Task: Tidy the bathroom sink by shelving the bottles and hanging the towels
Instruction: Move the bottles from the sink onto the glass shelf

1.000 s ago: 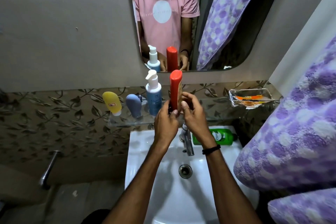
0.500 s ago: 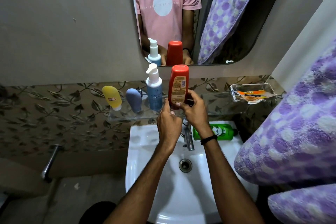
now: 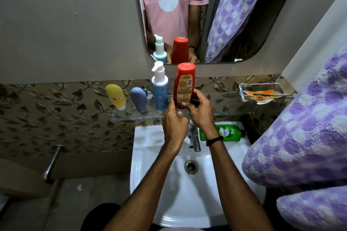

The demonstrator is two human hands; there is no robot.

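Head view: looking down at a white sink [image 3: 150, 155], both arms reaching out over it. Red bottle [image 3: 184, 84] upright, cap end down, label facing the camera, just right of the blue pump bottle [image 3: 159, 90] and right at the glass shelf [image 3: 225, 107]. Bottom end hidden by the hands, so cannot tell if resting on the shelf. Right hand [image 3: 201, 112] wrapped round the low part, fingers round the side and thumb across the front, clamped on the red bottle. Left hand [image 3: 174, 124] at the bottom end, fingers curled up along the left side, gripping it too. Black band [image 3: 214, 140] on the right wrist. Further left on the shelf, a grey-blue tube [image 3: 138, 98] and a yellow tube [image 3: 115, 95], both standing on their caps. Green bottle [image 3: 229, 132] lying on its side on the back rim of the sink, just right of the tap [image 3: 195, 140]. Clear soap dish [image 3: 262, 93] at the right, with an orange wrapper inside. Purple and white towels [image 3: 300, 127] bulging in from the right edge. Mirror [image 3: 253, 24] above, showing the red bottle and the pump bottle again.
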